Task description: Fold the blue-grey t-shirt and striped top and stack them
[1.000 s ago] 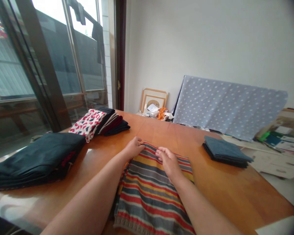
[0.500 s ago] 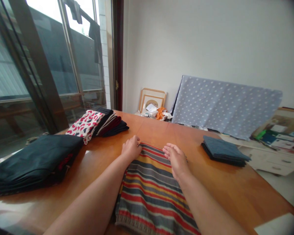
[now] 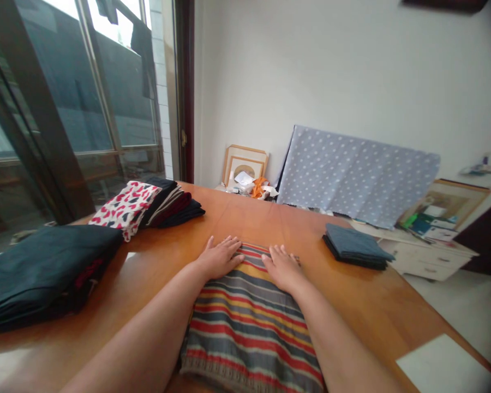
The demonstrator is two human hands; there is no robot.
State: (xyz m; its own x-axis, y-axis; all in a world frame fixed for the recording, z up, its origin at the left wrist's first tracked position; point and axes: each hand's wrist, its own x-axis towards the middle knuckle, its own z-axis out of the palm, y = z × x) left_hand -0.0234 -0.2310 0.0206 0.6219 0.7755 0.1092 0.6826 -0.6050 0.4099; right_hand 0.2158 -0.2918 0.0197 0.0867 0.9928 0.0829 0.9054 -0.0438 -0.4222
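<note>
Our left hand (image 3: 220, 258) and our right hand (image 3: 282, 268) lie flat on the far end of a striped cloth (image 3: 249, 322). The fingers are spread open, and they do not pinch anything. The two hands are apart, with a small strip of cloth between them. The striped cloth is folded and lies on the table (image 3: 245, 215), right in front of us. It has red, yellow and gray stripes.

On our left is a big dark pile (image 3: 45, 273) of folded cloth. Past it, a white cloth with red spots (image 3: 125, 207) lies just beside a dark stack (image 3: 167, 206). On our right is a small blue stack (image 3: 354, 246). A white sheet (image 3: 442, 365) lies near the table's right corner. Far ahead, a dotted cloth (image 3: 352, 174) leans on the wall (image 3: 352, 65), near some picture frames (image 3: 245, 166).
</note>
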